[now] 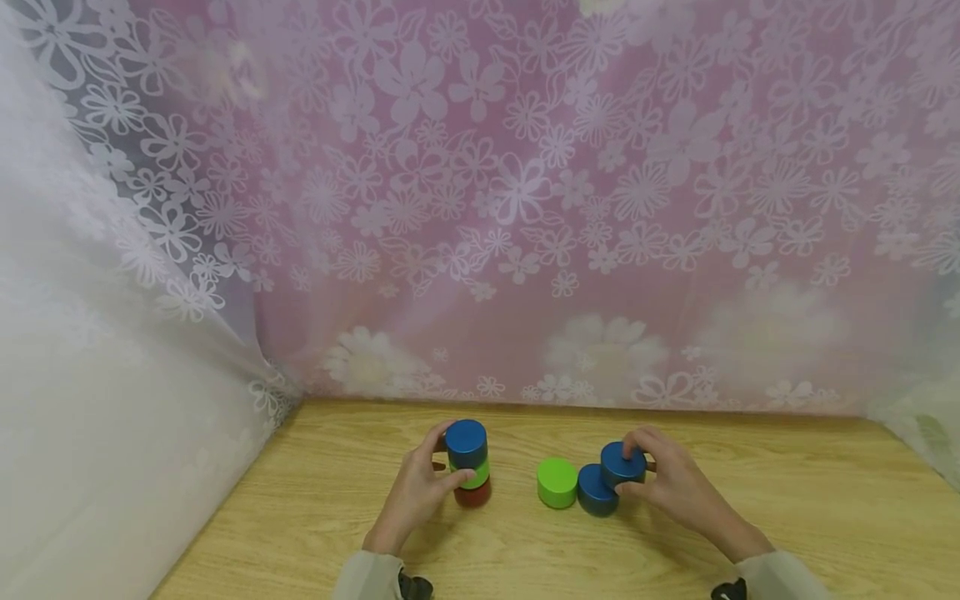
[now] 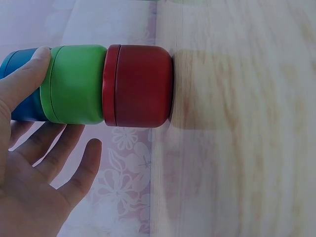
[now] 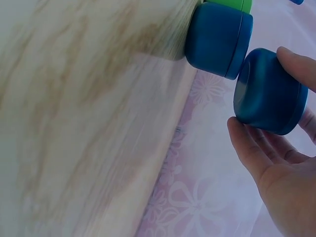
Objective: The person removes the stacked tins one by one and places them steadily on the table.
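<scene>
A stack of three small round lidded tins stands on the table, with a red tin (image 2: 140,86) at the bottom, a green tin (image 2: 79,85) in the middle and a blue tin (image 1: 467,443) on top. My left hand (image 1: 418,487) holds the stack near its upper part, thumb in front and fingers behind. To the right, my right hand (image 1: 671,483) grips another blue tin (image 3: 270,94), tilted and raised off the table. Its edge meets or nearly meets a blue tin (image 3: 217,39) standing below. Beside that one sits a green tin (image 1: 557,483).
The wooden table (image 1: 510,558) ends at a pink flowered curtain (image 1: 480,250) behind. A whitish sheet (image 1: 112,375) hangs along the left side, and pale sheeting (image 1: 922,417) borders the right.
</scene>
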The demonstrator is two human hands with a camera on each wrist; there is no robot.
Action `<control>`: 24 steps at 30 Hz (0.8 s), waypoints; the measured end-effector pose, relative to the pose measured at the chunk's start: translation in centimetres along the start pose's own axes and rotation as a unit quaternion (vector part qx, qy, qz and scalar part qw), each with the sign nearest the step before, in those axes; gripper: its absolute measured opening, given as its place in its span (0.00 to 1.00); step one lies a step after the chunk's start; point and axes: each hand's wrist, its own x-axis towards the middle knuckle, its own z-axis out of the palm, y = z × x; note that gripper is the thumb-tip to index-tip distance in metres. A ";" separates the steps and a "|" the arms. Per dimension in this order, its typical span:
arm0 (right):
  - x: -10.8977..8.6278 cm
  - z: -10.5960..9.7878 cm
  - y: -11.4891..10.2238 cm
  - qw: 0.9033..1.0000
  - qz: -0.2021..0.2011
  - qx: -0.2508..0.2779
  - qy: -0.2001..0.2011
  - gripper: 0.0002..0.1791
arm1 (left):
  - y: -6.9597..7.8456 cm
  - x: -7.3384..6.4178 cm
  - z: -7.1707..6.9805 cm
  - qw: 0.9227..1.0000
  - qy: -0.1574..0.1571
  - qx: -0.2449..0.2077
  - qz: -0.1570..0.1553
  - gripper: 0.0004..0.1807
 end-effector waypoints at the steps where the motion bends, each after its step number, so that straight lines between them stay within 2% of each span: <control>1: 0.0 0.0 0.0 1.000 0.002 0.001 0.000 0.26 | 0.0 0.0 0.0 1.000 0.000 0.000 0.000 0.38; 13: -0.4 -0.6 0.5 1.000 -0.006 -0.014 0.007 0.28 | 0.1 0.0 -0.1 1.000 0.001 -0.002 -0.003 0.37; 24: -0.9 -1.1 0.9 0.999 -0.008 -0.036 0.008 0.29 | 0.1 0.0 -0.1 1.000 0.001 0.003 0.007 0.38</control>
